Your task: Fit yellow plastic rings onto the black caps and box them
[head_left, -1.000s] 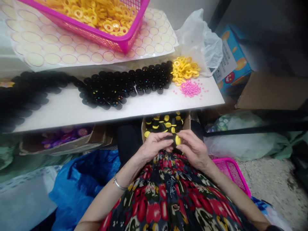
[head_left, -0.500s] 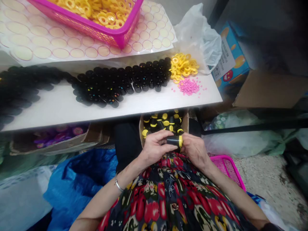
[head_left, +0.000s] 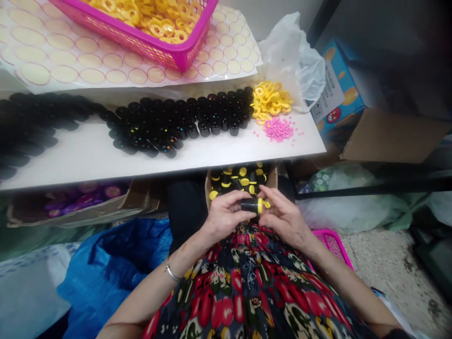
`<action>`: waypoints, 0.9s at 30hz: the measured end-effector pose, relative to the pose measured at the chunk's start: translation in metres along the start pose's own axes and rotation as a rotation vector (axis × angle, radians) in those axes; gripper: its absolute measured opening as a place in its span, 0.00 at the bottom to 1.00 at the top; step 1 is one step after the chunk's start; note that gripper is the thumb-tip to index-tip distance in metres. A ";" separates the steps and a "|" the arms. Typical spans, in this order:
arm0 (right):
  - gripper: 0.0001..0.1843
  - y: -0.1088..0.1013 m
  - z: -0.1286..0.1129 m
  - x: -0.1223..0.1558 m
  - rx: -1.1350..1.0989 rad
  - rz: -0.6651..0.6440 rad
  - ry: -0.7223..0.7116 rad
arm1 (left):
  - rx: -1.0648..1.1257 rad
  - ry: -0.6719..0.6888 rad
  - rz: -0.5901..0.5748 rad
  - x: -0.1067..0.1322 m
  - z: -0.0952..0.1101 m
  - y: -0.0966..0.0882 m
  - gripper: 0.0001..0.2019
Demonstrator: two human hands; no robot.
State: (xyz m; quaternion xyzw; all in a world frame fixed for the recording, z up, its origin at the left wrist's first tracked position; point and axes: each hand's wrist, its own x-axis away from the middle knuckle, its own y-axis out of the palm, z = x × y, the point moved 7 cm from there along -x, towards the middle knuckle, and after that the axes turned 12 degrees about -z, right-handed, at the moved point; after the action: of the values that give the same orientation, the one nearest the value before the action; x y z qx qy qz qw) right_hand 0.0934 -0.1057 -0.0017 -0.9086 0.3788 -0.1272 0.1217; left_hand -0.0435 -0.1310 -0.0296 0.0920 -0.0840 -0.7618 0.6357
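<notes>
Over my lap, my left hand (head_left: 223,216) grips a small black cylinder (head_left: 250,205) lying sideways. My right hand (head_left: 284,217) pinches the yellow ring (head_left: 260,205) on the cylinder's right end. Just beyond my hands sits an open cardboard box (head_left: 272,178) holding several black cylinders with yellow rings. On the white table (head_left: 92,155) above stand rows of black cylinders (head_left: 176,122), a heap of yellow rings (head_left: 270,100) and a small pile of pink beads (head_left: 278,129).
A pink basket (head_left: 176,54) of yellow rings rests on a sheet of round stickers (head_left: 63,61) at the back. A clear plastic bag (head_left: 293,61) and a blue carton (head_left: 339,89) lie right. A blue bag (head_left: 113,263) is at my left, a second pink basket (head_left: 334,242) by my right arm.
The cylinder has stayed between both hands and has been turned. The yellow ring now sits on its right end under my right fingers. The camera has shifted slightly.
</notes>
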 end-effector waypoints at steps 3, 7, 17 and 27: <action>0.19 -0.001 -0.001 0.000 0.011 0.052 -0.010 | -0.032 0.069 0.019 -0.001 0.004 -0.004 0.15; 0.12 0.004 0.010 -0.004 -0.069 0.048 0.131 | -0.071 0.111 0.069 -0.002 0.005 -0.010 0.14; 0.31 0.015 0.007 -0.005 -0.583 0.011 0.099 | 0.431 -0.131 0.089 0.002 -0.025 -0.010 0.20; 0.25 0.023 0.021 -0.014 -0.698 -0.200 0.302 | -0.456 0.304 -0.175 -0.003 0.018 -0.001 0.15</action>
State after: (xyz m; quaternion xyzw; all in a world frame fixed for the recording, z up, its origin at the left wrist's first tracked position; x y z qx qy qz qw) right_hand 0.0759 -0.1085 -0.0307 -0.8988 0.3227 -0.1342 -0.2648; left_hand -0.0483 -0.1281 -0.0124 0.0669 0.1941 -0.7905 0.5770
